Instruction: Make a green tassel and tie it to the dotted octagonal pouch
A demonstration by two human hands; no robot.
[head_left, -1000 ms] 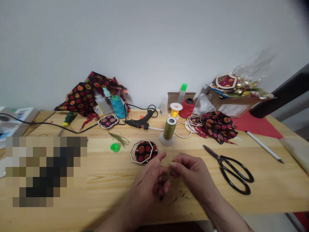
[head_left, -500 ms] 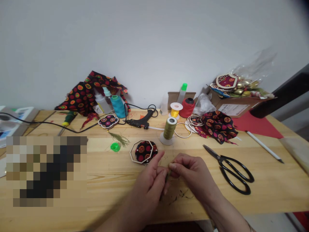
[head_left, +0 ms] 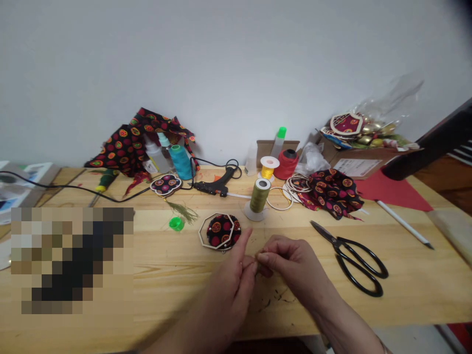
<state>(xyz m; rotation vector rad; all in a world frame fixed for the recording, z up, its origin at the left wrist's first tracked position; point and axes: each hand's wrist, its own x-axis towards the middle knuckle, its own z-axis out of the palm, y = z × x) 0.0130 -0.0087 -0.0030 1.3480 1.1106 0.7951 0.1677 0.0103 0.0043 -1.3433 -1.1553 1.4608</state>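
My left hand (head_left: 236,280) is closed at the front of the table, its thumb pressed against bent fingers and its index finger stretched out. Against it, my right hand (head_left: 291,263) pinches with thumb and index finger. Between the fingertips a little olive thread shows; most of it is hidden by the hands. Just beyond them stands an olive thread spool (head_left: 260,197) on its white base. Left of that lies a patterned fabric disc (head_left: 230,231), partly under a pale octagonal frame (head_left: 202,235).
Black-handled scissors (head_left: 354,258) lie open to the right, with a white pen (head_left: 403,223) beyond. A glue gun (head_left: 217,184) and its cord, a blue thread cone (head_left: 181,162), a green cap (head_left: 176,224) and a tasselled ornament (head_left: 165,185) lie behind. A cardboard box (head_left: 354,162) stands back right.
My left hand has turned slightly, and the olive thread that showed below the fingertips is now mostly hidden. My right hand has shifted a little to the left.
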